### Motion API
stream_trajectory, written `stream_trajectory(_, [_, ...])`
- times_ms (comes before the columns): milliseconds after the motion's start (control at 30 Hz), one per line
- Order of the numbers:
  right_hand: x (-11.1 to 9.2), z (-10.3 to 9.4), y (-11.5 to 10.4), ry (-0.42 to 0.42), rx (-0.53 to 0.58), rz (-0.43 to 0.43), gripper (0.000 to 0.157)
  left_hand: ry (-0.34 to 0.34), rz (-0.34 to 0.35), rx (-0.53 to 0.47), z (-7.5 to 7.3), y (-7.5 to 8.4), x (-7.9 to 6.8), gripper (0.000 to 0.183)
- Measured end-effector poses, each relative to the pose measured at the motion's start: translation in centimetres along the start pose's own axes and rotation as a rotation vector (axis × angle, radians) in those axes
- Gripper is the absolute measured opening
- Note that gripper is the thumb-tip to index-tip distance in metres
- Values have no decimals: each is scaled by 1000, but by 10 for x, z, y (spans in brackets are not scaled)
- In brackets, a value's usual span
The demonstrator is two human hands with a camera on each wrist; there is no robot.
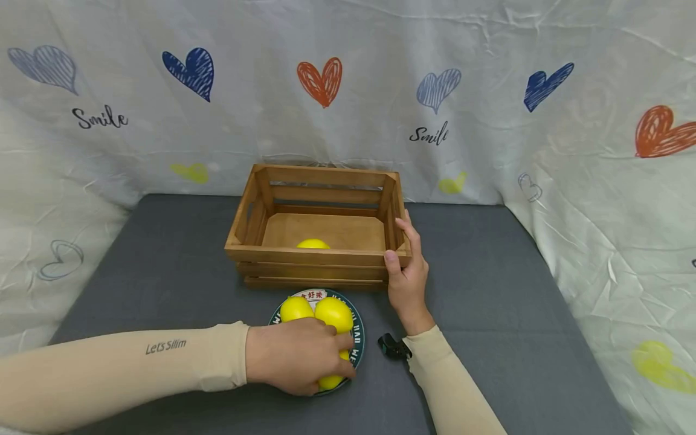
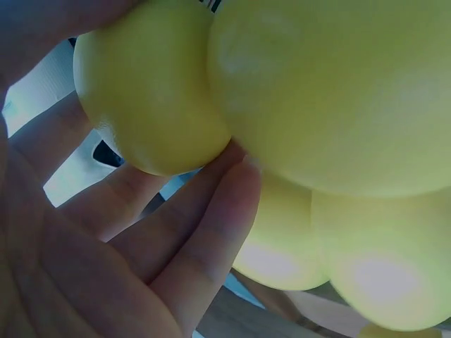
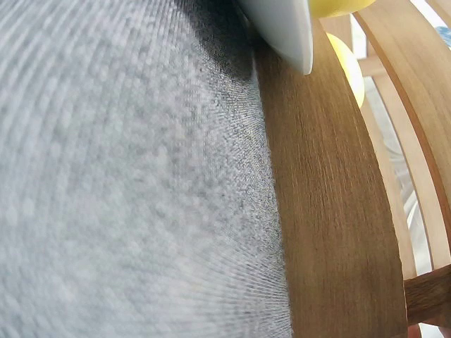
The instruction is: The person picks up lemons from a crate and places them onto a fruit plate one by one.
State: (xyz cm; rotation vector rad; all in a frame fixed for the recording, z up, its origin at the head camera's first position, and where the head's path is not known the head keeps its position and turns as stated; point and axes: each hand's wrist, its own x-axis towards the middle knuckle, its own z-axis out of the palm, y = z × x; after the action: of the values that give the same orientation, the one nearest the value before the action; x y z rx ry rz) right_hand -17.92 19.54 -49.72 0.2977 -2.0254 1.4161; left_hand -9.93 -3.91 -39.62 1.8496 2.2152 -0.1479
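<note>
Several yellow lemons [image 1: 334, 315] are gathered on a round plate [image 1: 357, 338] with a dark, lettered rim. My left hand [image 1: 301, 355] reaches over the plate from the left and grips one lemon [image 2: 151, 91], its thumb and fingers around the fruit; other lemons press close beside it. Behind the plate stands a slatted wooden crate [image 1: 315, 258], where one lemon [image 1: 312, 243] lies inside near the front wall. My right hand [image 1: 409, 278] holds the crate's front right corner, thumb at the front rim and fingers along the right side.
A dark grey cloth [image 1: 489, 290] covers the table. Just behind the crate hangs a pale curtain [image 1: 370, 36] printed with hearts. A small black device [image 1: 394, 347] sits at my right wrist, right of the plate.
</note>
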Motion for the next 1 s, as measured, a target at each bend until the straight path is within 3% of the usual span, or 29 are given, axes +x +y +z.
stream_trajectory(400, [-1,2,-2,1,-4,3,75,-9,0,-10,9,-1,-4,54])
stream_trajectory(1000, [0,4,-2,29,14,-7,83,-14,-21,-53,0,-2,-7,55])
